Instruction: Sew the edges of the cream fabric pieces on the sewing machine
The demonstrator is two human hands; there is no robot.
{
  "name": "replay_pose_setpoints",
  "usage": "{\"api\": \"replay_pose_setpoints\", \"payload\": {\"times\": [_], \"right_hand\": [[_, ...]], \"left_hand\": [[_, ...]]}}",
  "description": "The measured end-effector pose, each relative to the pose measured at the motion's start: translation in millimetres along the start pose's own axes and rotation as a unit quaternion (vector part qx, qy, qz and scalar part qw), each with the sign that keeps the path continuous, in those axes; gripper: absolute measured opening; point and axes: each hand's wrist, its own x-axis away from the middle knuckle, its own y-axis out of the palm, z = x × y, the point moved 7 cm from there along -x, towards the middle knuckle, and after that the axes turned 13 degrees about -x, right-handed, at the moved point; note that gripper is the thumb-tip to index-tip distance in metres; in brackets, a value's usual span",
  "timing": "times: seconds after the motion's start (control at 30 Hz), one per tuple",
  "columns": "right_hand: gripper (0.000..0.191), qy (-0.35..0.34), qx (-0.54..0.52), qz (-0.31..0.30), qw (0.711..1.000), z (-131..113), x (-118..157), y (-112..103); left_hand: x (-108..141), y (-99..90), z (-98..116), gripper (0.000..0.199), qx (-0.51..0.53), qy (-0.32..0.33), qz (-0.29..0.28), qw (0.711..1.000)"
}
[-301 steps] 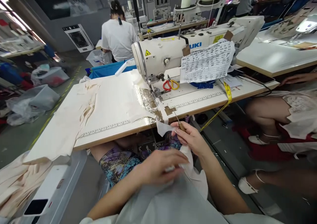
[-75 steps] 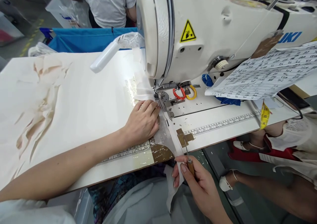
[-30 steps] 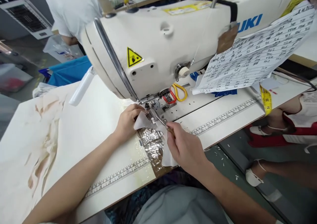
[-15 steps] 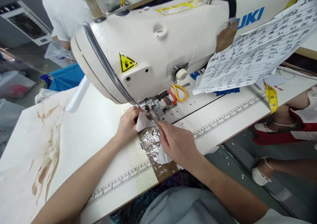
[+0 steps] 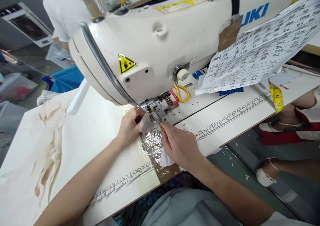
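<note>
Under the head of the white sewing machine (image 5: pixel 150 46), my left hand (image 5: pixel 130 124) pinches a small white fabric piece (image 5: pixel 146 124) close to the needle area. My right hand (image 5: pixel 180 145) is closed on a slim metal tool with a yellowish end (image 5: pixel 162 128), whose tip points toward the presser foot. Another white fabric piece (image 5: pixel 165 158) hangs below the right fingers. Between the hands, clear shiny tape (image 5: pixel 153 141) covers the table. Scissors with red and yellow handles (image 5: pixel 183 93) lie behind the presser foot.
A handwritten paper sheet (image 5: pixel 260 49) leans over the machine bed at right, near a yellow tape measure (image 5: pixel 276 97). Pale fabric (image 5: pixel 50 146) covers the table's left side. A person in a white shirt (image 5: pixel 66 12) is beyond the machine; another person's feet show at right.
The small white fabric piece at my left fingers has folded over and looks rounder. Both hands stay almost in place, and the view has shifted slightly.
</note>
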Motion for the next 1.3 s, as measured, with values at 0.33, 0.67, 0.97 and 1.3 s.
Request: {"api": "replay_pose_setpoints", "payload": {"times": [0.33,0.67,0.97,1.3], "right_hand": [[0.026,-0.008,0.007,0.020,1.000,-2.7,4.9,-3.7],[0.023,-0.005,-0.252,-0.096,0.963,-10.6,95.7,-48.4],[0.025,0.009,-0.278,-0.076,0.958,-6.4,112.3,-43.5],[0.017,0.164,-0.385,-0.065,0.906,15.5,112.5,-35.5]], "left_hand": [[7.5,-3.3,23.2,0.014,-0.072,0.165,0.023,0.983],[26.2,6.7,43.2,0.042,-0.250,0.185,-0.072,0.948],[39.9,14.4,57.1,0.045,-0.306,0.164,-0.096,0.933],[40.3,9.1,47.2,0.047,-0.250,0.142,-0.072,0.955]]}}
